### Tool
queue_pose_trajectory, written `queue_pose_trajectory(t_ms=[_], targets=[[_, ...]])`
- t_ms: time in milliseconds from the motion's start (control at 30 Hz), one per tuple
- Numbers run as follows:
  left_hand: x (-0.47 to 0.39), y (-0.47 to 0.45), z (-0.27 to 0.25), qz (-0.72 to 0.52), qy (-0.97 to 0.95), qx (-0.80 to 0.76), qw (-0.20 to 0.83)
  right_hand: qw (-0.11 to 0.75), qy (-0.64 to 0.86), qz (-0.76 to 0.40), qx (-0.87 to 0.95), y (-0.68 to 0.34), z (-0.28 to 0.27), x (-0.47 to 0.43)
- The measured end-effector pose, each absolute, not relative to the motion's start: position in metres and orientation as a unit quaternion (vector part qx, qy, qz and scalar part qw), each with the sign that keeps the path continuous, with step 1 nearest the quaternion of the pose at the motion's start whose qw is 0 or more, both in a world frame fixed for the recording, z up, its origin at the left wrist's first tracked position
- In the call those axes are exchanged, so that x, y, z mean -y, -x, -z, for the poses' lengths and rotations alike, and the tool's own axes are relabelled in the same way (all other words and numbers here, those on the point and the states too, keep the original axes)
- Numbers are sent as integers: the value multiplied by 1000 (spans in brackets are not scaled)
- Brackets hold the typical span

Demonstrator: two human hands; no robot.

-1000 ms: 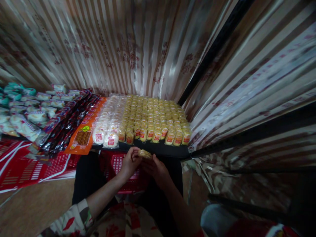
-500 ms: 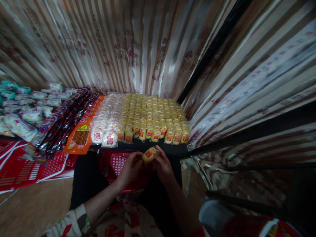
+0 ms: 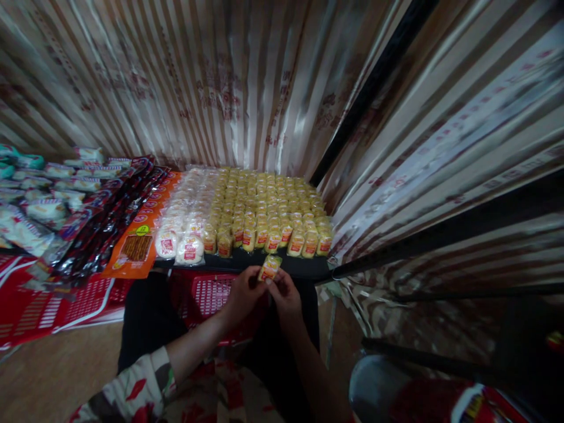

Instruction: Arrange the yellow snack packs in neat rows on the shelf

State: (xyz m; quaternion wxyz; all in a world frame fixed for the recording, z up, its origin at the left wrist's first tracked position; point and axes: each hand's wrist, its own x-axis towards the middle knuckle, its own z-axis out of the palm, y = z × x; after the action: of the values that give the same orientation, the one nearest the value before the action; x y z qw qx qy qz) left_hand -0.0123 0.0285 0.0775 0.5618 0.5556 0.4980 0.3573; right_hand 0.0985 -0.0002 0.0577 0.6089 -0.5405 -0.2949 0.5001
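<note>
Between my two hands, just off the shelf's front edge, is a small wrapped yellow snack cake (image 3: 270,268) with a red label. My left hand (image 3: 245,292) grips its left side with the fingertips. On the other side my right hand (image 3: 285,295) pinches its lower right part. Rows of the same wrapped yellow cakes (image 3: 272,202) stand on the black shelf (image 3: 255,261) beyond my hands. Left of them are round white wrapped cakes (image 3: 190,249), stacked in rows.
Orange snack packets (image 3: 132,247), dark shiny packets (image 3: 106,214) and white wrapped snacks (image 3: 46,208) fill the shelf's left. Red baskets (image 3: 83,305) stand below. A striped curtain (image 3: 247,76) hangs behind; black poles (image 3: 374,91) run along the right. A pale bucket (image 3: 370,382) is at lower right.
The yellow cake has been turned from lying slantwise to more upright, and raised slightly. My hands have come closer together around it. The whole view has shifted a little.
</note>
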Motion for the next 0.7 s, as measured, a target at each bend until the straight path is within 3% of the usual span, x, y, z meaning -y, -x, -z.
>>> queue_pose_trajectory(t_ms=[367, 700], targets=[[-47, -27, -73, -332, -674, -523, 403, 578, 671, -290, 363, -142, -46, -23], [-57, -34, -62, -330, -720, -480, 377, 585, 660, -245, 401, -147, -35, -39]])
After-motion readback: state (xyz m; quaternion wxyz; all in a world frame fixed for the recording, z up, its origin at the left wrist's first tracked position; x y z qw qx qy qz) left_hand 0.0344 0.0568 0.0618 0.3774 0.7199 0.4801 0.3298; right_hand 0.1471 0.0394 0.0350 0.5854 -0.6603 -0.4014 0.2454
